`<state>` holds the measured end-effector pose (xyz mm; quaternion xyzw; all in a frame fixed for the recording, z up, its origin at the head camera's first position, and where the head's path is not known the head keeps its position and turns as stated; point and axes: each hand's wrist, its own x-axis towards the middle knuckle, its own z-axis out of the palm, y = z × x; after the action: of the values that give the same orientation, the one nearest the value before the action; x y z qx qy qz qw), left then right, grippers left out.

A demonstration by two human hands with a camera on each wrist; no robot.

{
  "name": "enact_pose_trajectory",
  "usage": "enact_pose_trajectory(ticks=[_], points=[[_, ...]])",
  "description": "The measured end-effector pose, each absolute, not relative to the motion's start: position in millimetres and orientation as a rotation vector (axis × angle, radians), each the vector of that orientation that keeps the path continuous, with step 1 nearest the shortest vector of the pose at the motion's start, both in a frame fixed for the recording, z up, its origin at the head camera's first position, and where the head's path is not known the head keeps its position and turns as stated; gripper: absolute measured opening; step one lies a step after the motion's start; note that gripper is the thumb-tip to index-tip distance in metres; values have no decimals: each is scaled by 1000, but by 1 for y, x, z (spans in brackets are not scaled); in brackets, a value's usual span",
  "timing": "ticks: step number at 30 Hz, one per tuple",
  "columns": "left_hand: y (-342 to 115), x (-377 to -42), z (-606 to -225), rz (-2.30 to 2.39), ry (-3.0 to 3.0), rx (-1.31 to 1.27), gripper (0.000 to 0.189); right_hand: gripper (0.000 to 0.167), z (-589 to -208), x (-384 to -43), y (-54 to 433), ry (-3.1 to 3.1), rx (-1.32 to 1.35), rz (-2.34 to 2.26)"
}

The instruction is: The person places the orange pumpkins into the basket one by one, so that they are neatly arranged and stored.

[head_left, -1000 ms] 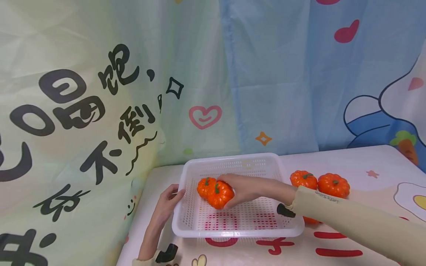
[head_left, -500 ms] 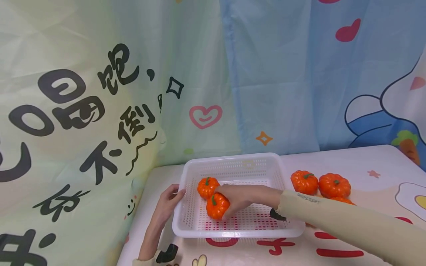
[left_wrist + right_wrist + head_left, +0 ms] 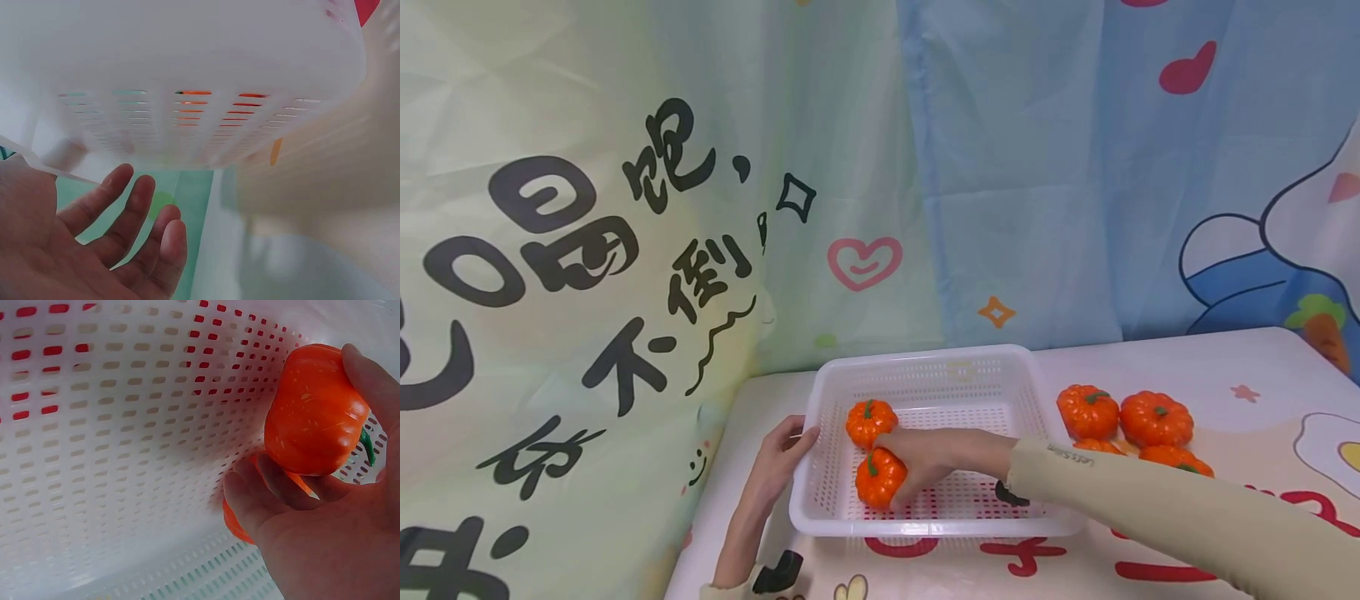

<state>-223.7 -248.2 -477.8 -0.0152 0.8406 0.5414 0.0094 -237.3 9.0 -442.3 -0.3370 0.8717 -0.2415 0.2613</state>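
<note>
A small orange toy pumpkin [image 3: 880, 479] with a green stem is gripped by my right hand [image 3: 917, 465], low inside the white plastic basket [image 3: 928, 527]. In the right wrist view the thumb lies on one side of the held pumpkin [image 3: 315, 412], the fingers on the other. Just behind it, a second pumpkin [image 3: 870, 422] sits in the basket's left part. My left hand [image 3: 778, 457] holds the basket's left rim, thumb over the edge. Its fingers [image 3: 134, 212] spread outside the wall in the left wrist view, where the thumb is mostly hidden.
Right of the basket several more pumpkins [image 3: 1156, 418] stand on the printed tablecloth [image 3: 1240, 367], some partly covered by the right sleeve [image 3: 1120, 492]. A printed curtain [image 3: 1015, 167] hangs behind the table and along its left side.
My right hand has moved the pumpkin toward the basket's front left, away from the second pumpkin. The left hand has stayed on the rim.
</note>
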Motion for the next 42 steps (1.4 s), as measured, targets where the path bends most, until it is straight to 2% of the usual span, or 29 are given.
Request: enact_pose_trajectory(ticks=[12,17,26,42], points=[[-250,-224,-478,1728,2585,-42,37,80,-445,-234,-3,2366,-915,-647],[-250,-225,-477,1726,2583,-41,36,77,-446,-232,-6,2365,-936,-637],[-249,-224,-477,1722,2588,-45,38,84,-452,-232,-14,2397,-971,-568],[-250,-222,-475,1755,2568,-31,37,85,-453,-229,-21,2421,-953,-544]])
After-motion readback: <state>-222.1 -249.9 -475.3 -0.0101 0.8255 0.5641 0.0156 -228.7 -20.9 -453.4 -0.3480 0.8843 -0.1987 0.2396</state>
